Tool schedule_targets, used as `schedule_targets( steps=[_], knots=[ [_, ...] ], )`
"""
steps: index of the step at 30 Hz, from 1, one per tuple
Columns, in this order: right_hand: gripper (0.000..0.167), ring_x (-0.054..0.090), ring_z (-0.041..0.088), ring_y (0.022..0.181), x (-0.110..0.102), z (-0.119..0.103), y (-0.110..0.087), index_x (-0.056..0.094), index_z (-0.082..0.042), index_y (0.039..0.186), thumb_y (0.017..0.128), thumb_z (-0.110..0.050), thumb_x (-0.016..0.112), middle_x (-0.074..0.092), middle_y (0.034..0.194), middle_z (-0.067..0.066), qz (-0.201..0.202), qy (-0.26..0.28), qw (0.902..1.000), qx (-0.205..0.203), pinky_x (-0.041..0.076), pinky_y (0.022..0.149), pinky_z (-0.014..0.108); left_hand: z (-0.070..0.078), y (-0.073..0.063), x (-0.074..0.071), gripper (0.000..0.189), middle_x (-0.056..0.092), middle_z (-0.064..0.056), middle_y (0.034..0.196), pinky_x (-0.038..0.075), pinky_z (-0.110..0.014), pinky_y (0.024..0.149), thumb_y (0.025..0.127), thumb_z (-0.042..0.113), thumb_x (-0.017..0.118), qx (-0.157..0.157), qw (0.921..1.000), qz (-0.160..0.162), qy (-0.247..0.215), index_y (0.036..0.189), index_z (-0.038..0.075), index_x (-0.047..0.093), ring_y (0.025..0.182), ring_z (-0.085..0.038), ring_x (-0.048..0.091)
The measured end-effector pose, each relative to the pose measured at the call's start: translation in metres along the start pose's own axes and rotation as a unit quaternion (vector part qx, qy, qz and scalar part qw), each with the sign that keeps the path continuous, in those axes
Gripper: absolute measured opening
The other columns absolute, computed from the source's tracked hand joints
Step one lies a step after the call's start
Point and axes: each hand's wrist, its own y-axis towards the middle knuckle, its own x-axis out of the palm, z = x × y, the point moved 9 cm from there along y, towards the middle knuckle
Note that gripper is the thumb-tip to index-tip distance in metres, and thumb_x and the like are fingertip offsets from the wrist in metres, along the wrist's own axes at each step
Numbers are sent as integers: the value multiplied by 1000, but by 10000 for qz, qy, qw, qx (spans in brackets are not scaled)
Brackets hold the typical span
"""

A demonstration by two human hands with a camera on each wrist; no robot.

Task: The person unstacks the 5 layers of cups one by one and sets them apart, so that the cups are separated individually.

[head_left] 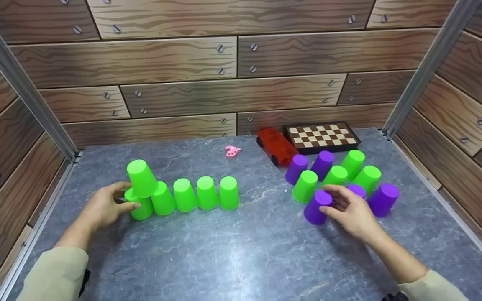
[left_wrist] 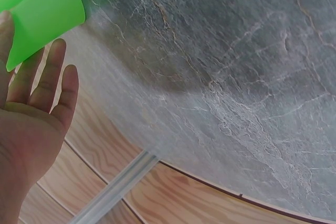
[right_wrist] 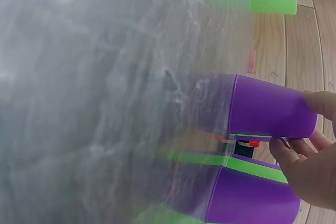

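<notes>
In the head view, green cups stand upside down in a row at the left, and an upper green cup (head_left: 141,179) sits on the two leftmost. My left hand (head_left: 106,205) holds the leftmost lower green cup (head_left: 142,210) between thumb and fingers. In the left wrist view the outer fingers (left_wrist: 52,74) extend past that cup's side. My right hand (head_left: 352,213) pinches an upside-down purple cup (head_left: 316,211) near its narrow end, at the front of a cluster of green and purple cups. Another purple cup (right_wrist: 254,195) stands beside it in the right wrist view.
A red toy car (head_left: 278,146) lies behind the cluster, next to a checkered board (head_left: 321,137). A small pink toy (head_left: 232,151) rests near the back middle. Wood-patterned walls (head_left: 174,60) bound the grey marbled table (head_left: 207,255) at the back and sides.
</notes>
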Motion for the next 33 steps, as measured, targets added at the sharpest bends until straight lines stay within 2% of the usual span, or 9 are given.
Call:
schedule_targets(
  steps=[7, 11, 15, 20, 27, 30, 33],
  knots=[
    [57, 58, 40, 135, -11, -32, 7, 56, 10, 142, 92, 2, 80, 60, 143, 29, 9, 92, 9999, -86, 48, 110, 26, 1, -1, -1, 64, 67, -28, 131, 61, -54, 94, 93, 21, 85, 6, 10000, 38, -9, 145, -5, 57, 118, -48, 67],
    [57, 58, 36, 137, -13, -67, 18, 57, 6, 144, 92, 1, 81, 61, 145, 24, 21, -15, 9995, -321, 48, 111, 27, 2, -1, -2, 64, 67, -29, 131, 61, -54, 95, 93, 21, 86, -1, 10000, 54, -18, 145, -5, 57, 119, -48, 67],
    [55, 61, 32, 134, 2, -106, 31, 61, 3, 141, 91, 2, 82, 65, 142, 19, -48, 94, 9969, -782, 49, 111, 27, 2, 1, -1, 67, 65, -29, 134, 59, -55, 97, 93, 23, 86, -73, 10000, 21, 12, 146, -5, 56, 122, -48, 65],
    [56, 62, 28, 133, 45, -152, 47, 62, -1, 142, 90, -3, 84, 66, 141, 13, -493, 162, 9912, -1216, 50, 113, 34, 2, 3, -1, 67, 65, -29, 135, 59, -55, 98, 93, 23, 86, -105, 9999, -2, -12, 146, -4, 56, 122, -47, 65],
    [54, 64, 23, 131, 135, -220, 69, 64, -5, 141, 91, -8, 84, 67, 141, 10, -1227, 169, 9753, -1828, 51, 112, 36, 0, 1, -3, 66, 64, -29, 136, 59, -56, 99, 93, 22, 86, -129, 9999, 39, 0, 146, -5, 56, 123, -48, 65],
    [51, 65, 22, 130, 171, -242, 77, 65, -5, 140, 92, -10, 84, 68, 140, 10, -1453, 163, 9691, -1987, 53, 111, 36, -1, 0, -2, 66, 65, -28, 136, 58, -56, 100, 93, 23, 86, -171, 9999, 11, -20, 146, -3, 56, 124, -47, 65],
    [50, 64, 22, 130, 202, -259, 88, 65, -5, 139, 93, -12, 85, 69, 139, 10, -1532, 226, 9674, -2004, 53, 110, 36, 0, 1, -2, 65, 65, -28, 135, 58, -56, 100, 93, 23, 85, -176, 9998, -1, -56, 146, -2, 57, 124, -47, 64]
  ],
)
